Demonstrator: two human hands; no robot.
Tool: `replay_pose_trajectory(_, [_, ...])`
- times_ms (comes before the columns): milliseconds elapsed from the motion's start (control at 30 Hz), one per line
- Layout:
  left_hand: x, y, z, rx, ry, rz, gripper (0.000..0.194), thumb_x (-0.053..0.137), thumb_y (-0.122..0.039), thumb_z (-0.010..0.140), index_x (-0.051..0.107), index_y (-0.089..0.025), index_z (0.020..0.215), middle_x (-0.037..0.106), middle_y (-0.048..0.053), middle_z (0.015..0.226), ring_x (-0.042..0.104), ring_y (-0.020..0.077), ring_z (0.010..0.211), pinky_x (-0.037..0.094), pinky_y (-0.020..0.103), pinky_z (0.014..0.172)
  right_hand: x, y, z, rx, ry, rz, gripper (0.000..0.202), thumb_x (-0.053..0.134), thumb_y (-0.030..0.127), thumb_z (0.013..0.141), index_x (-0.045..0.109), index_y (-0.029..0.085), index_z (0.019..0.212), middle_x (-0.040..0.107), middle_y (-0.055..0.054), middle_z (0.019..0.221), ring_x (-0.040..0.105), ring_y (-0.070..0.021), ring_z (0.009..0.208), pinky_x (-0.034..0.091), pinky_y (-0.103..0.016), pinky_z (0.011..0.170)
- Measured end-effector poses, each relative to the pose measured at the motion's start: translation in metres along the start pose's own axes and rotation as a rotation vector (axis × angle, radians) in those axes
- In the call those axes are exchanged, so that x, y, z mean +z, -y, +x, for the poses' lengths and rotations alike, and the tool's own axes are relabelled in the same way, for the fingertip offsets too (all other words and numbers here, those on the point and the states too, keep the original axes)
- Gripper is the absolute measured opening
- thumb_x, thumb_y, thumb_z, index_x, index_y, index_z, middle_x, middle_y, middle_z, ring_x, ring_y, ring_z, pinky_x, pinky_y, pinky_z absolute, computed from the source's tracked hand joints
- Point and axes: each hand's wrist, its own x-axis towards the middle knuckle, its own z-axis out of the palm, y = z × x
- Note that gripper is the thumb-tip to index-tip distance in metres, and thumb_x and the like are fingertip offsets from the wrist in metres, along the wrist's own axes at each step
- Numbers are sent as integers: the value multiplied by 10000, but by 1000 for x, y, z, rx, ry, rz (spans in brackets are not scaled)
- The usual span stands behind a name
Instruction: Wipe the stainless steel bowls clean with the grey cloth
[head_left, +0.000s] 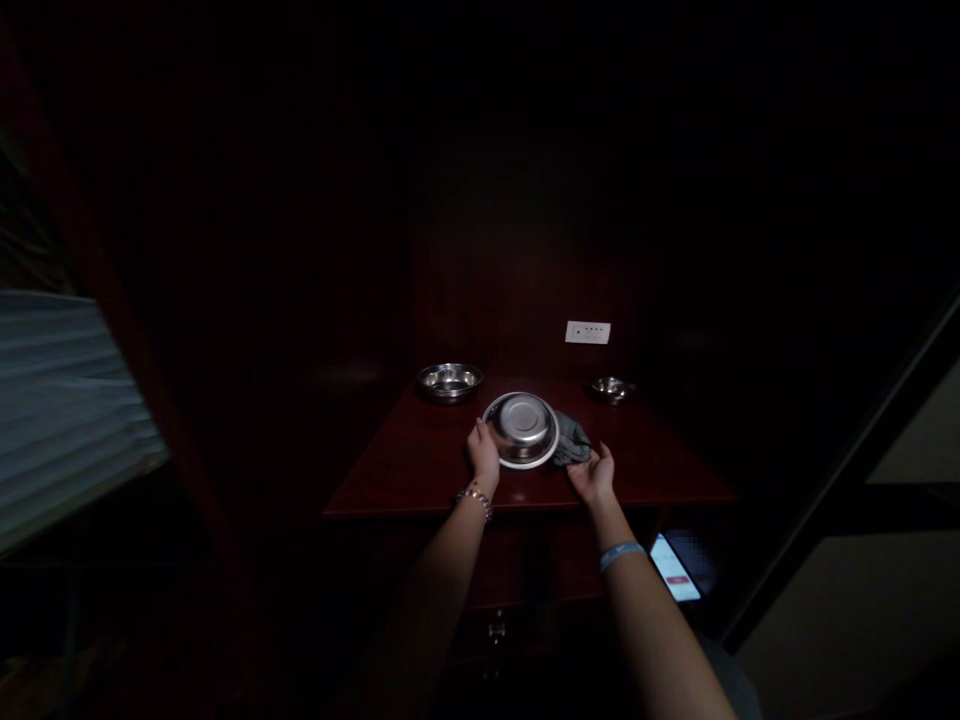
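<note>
A shiny metal bowl (522,422) is tilted with its underside facing me, above the front part of a dark red wooden shelf (420,470). My left hand (484,452) grips its left rim, fingers partly hidden behind it. To the right of the bowl, my right hand (595,474) is turned palm up and holds a grey cloth (573,440). Part of that cloth reaches behind the bowl's right rim; whether it presses on the inside is hidden.
Another metal bowl (450,382) stands at the back left of the shelf, and a smaller metal bowl (613,389) at the back right. A white wall socket (587,332) sits on the back panel. Below right glows a phone screen (676,570). Dark side walls enclose the shelf.
</note>
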Motion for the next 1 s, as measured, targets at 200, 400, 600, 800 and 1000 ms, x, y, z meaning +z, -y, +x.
replay_pose_trajectory(200, [0,2,0,3,-4,-6,399,431,-439,970,645,-150,798,728,101,849,670,178,778,514,289,753,10,-1,-1,60,45,32,179,501,250,850,671,204,817,757,-20,835,713,-164,787,579,-298,822])
replay_pose_trajectory(400, [1,1,-1,12,15,20,399,434,-446,962,652,-155,797,736,118,849,679,198,787,519,307,748,20,3,-10,54,107,-13,187,531,300,860,693,215,898,768,-21,914,719,-152,849,575,-272,853])
replay_pose_trajectory(600, [0,1,-1,-7,17,14,395,438,-454,951,647,-157,796,735,126,854,676,197,780,512,305,745,16,7,-12,97,125,-14,276,519,388,862,712,192,871,763,-53,872,719,-189,838,576,-316,861])
replay_pose_trajectory(800, [-2,1,-1,-24,28,-31,438,463,-536,918,649,-155,809,729,122,874,673,208,795,513,328,772,14,-2,-6,63,82,-40,206,524,320,850,692,212,797,746,-16,784,704,-175,765,582,-306,814])
replay_pose_trajectory(1000, [-2,2,-1,-20,71,-97,447,478,-550,903,662,-142,889,737,129,939,679,211,852,520,338,817,21,-9,-5,42,106,-112,142,584,309,867,694,223,840,771,-3,883,722,-157,882,572,-299,882])
